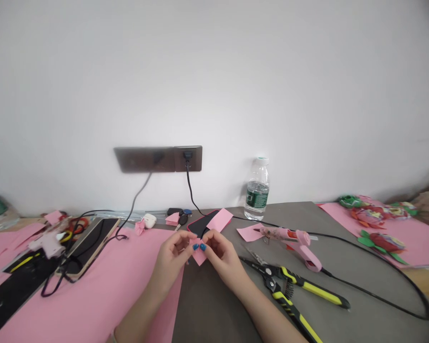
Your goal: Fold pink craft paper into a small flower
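Both left hand [170, 259] and right hand [222, 259] are curling nearly closed, pinching a pink slip [199, 258], pliers [270, 283] lying at their four o'clock

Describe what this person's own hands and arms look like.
The left hand and right hand are ungloved, their thumbnails glossy blue. No sleeves show on the forearms; the left one seems to wear a pale band.

Nothing legible: marks on green bottle label [257, 198] and pliers [270, 282] too small.
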Action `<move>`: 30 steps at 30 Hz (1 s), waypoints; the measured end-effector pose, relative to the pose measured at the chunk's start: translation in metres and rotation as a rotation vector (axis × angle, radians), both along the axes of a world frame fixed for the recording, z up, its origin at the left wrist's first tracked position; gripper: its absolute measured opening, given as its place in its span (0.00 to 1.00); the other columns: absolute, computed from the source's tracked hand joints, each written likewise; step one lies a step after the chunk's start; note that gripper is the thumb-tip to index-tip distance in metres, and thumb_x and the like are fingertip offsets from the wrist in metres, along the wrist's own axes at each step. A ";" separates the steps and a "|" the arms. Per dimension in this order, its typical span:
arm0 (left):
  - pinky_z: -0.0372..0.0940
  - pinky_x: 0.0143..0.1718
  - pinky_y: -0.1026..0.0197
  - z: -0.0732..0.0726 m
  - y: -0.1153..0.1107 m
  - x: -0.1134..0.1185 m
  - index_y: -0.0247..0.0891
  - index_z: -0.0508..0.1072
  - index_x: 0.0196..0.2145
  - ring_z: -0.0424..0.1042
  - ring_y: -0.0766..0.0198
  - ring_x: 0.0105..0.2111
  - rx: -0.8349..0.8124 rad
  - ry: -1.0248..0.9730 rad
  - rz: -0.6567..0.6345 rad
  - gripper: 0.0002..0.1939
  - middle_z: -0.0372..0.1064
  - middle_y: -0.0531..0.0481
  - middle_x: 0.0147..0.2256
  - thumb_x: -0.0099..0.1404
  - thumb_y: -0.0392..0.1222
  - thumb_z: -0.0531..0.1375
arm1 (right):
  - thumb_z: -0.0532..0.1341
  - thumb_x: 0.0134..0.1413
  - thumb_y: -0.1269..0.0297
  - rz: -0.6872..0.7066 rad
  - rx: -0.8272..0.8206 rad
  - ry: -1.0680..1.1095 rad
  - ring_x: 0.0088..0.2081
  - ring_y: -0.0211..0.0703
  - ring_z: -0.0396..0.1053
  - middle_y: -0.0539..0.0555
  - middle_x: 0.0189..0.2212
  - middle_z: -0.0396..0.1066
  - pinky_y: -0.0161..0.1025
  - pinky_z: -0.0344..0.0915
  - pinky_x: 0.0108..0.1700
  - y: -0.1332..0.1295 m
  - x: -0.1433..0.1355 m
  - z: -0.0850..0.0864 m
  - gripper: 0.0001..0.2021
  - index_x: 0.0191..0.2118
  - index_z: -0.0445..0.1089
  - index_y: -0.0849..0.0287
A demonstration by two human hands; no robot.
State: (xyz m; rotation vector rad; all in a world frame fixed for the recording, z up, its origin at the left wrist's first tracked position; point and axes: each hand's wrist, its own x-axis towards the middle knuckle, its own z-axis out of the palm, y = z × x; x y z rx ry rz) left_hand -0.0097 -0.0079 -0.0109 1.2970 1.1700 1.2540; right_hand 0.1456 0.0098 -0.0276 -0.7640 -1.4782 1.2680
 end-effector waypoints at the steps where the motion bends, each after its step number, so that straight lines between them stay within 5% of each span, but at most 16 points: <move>1: 0.62 0.22 0.69 0.000 0.000 0.000 0.37 0.75 0.35 0.66 0.67 0.27 -0.004 0.006 -0.008 0.13 0.69 0.50 0.30 0.58 0.49 0.65 | 0.61 0.57 0.52 -0.006 -0.009 0.012 0.26 0.37 0.56 0.48 0.26 0.60 0.33 0.53 0.29 0.000 0.000 0.000 0.14 0.33 0.64 0.58; 10: 0.66 0.26 0.65 0.001 0.001 0.001 0.37 0.74 0.36 0.69 0.66 0.28 -0.008 -0.114 -0.020 0.14 0.70 0.42 0.48 0.55 0.48 0.66 | 0.62 0.53 0.46 -0.003 -0.118 0.089 0.24 0.35 0.52 0.46 0.23 0.56 0.33 0.51 0.26 0.006 0.002 -0.002 0.19 0.29 0.62 0.58; 16: 0.64 0.29 0.64 0.001 0.002 -0.001 0.35 0.76 0.33 0.68 0.64 0.28 -0.049 -0.049 0.014 0.14 0.73 0.48 0.29 0.58 0.51 0.64 | 0.64 0.52 0.49 0.021 -0.109 0.079 0.24 0.35 0.56 0.47 0.24 0.60 0.33 0.54 0.27 0.005 0.001 0.001 0.16 0.31 0.65 0.58; 21: 0.65 0.38 0.61 0.001 0.002 0.000 0.35 0.76 0.30 0.71 0.58 0.35 -0.015 -0.040 0.039 0.14 0.74 0.46 0.33 0.58 0.50 0.64 | 0.63 0.52 0.51 0.042 -0.101 0.026 0.24 0.35 0.56 0.47 0.23 0.60 0.34 0.54 0.28 0.004 0.001 0.000 0.16 0.30 0.64 0.59; 30: 0.63 0.35 0.64 0.003 -0.001 0.002 0.36 0.74 0.30 0.69 0.61 0.33 0.051 0.047 -0.026 0.11 0.70 0.49 0.30 0.61 0.47 0.62 | 0.60 0.55 0.48 0.029 -0.068 -0.035 0.24 0.34 0.54 0.46 0.23 0.58 0.34 0.52 0.26 0.003 0.002 -0.001 0.18 0.29 0.63 0.59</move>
